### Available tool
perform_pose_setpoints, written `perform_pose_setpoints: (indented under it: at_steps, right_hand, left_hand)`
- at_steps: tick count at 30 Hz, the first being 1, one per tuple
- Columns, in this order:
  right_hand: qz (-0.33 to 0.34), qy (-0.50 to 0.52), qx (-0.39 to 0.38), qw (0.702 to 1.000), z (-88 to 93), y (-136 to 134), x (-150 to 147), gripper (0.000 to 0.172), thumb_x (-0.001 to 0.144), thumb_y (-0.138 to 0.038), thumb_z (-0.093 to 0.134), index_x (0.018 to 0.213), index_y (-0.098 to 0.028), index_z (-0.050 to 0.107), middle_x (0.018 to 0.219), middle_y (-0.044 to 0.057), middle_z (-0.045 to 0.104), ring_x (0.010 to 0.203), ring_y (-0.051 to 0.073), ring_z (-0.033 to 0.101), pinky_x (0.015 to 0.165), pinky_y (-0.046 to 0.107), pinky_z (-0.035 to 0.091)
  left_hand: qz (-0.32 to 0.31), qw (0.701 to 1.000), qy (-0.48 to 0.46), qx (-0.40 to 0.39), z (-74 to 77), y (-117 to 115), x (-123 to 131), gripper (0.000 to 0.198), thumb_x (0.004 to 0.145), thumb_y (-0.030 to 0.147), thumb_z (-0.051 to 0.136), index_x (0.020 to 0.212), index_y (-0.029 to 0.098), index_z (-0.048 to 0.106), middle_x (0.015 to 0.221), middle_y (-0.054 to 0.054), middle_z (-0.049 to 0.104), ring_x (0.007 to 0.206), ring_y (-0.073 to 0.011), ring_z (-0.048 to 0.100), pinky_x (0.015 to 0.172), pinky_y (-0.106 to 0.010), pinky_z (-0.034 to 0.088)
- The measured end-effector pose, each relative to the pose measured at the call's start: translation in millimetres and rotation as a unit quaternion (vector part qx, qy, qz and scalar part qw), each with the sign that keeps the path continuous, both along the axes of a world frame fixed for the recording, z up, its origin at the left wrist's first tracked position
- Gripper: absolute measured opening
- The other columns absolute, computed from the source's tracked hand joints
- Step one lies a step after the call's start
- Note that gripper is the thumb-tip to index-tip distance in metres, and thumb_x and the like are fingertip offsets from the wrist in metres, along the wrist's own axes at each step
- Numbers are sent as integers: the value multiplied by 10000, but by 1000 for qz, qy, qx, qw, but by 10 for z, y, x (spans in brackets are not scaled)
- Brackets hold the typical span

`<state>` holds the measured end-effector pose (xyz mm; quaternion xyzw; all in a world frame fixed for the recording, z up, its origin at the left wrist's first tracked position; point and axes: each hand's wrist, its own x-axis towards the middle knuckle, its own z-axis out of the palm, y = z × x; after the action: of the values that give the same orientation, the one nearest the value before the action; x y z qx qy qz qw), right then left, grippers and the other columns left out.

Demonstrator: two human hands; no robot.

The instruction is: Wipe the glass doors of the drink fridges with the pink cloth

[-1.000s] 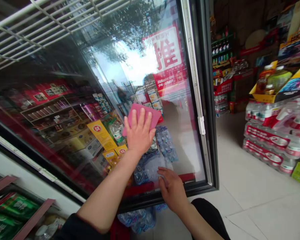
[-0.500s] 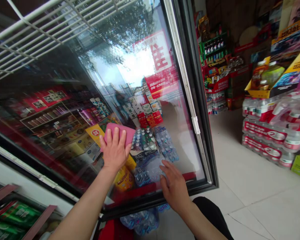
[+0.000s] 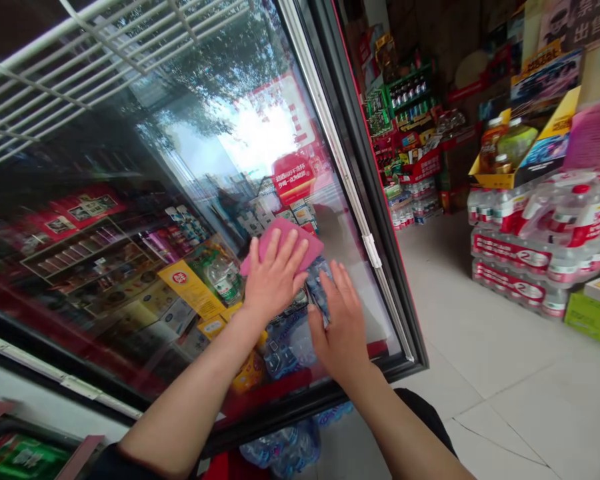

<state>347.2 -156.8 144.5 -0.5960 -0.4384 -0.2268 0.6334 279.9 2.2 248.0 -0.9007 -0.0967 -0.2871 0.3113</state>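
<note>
A glass cooler door (image 3: pixel 130 167) in a black frame stands swung toward me, full of reflections of shop shelves. My left hand (image 3: pixel 273 277) lies flat on a pink cloth (image 3: pixel 285 241), fingers spread, pressing it against the lower middle of the glass. Just to its right, my right hand (image 3: pixel 337 323) rests flat on the same pane with fingers stretched upward and nothing in it. Both forearms reach in from the bottom of the view.
A white wire shelf (image 3: pixel 95 47) hangs at the top left. Shrink-wrapped packs of water bottles (image 3: pixel 525 257) are stacked on the tiled floor (image 3: pixel 480 347) at right, below a yellow display box (image 3: pixel 525 153). Packed bottles (image 3: pixel 280 447) lie under the door's lower edge.
My left hand slid the pink cloth up and to the right across the glass. My right hand moved up the pane beside it. The door has swung, its right edge now further left.
</note>
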Motion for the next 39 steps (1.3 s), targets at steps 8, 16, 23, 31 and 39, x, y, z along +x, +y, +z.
perform_pose_setpoints:
  at_steps: [8, 16, 23, 31, 39]
  right_hand:
    - [-2, -9, -13, 1000, -325, -24, -63, 518, 1081, -229, 516, 1597, -198, 502, 1706, 185, 516, 1631, 349, 462, 1259, 669, 523]
    - [4, 0, 2, 1000, -363, 2, -107, 475, 1074, -214, 522, 1548, -199, 552, 1664, 173, 570, 1601, 332, 505, 1256, 627, 536]
    - [1, 6, 4, 1000, -338, -7, -79, 455, 1065, -208, 535, 1518, -190, 578, 1665, 166, 571, 1613, 322, 491, 1262, 601, 534]
    - [-8, -10, -13, 1000, -416, -42, -91, 435, 1063, -184, 539, 1496, -173, 581, 1661, 176, 573, 1627, 328, 468, 1261, 634, 528]
    - [-27, -9, -43, 999, -559, -145, -55, 387, 1060, -193, 537, 1434, -167, 637, 1606, 173, 628, 1584, 350, 524, 1210, 647, 576]
  left_hand:
    - [-26, 997, 71, 20, -510, 260, -530, 615, 1075, 333, 597, 1680, 364, 489, 1683, -73, 558, 1638, -292, 440, 1418, -612, 17]
    - [70, 994, -76, 18, 123, 500, -862, 652, 1016, 529, 670, 1625, 312, 581, 1780, -129, 415, 1734, -368, 189, 1395, -675, 33]
    - [40, 990, -132, 30, 759, 275, -296, 791, 1040, 546, 602, 1742, 253, 384, 1869, -148, 160, 1752, -386, -4, 1379, -686, -43]
    - [12, 984, -177, 9, 630, -155, 462, 796, 1031, 491, 625, 1754, 300, 353, 1864, -117, 173, 1747, -406, 61, 1370, -722, -39]
    - [-58, 994, 18, 94, -299, -176, 309, 723, 1064, 496, 607, 1733, 324, 396, 1783, -92, 405, 1716, -329, 276, 1397, -636, -68]
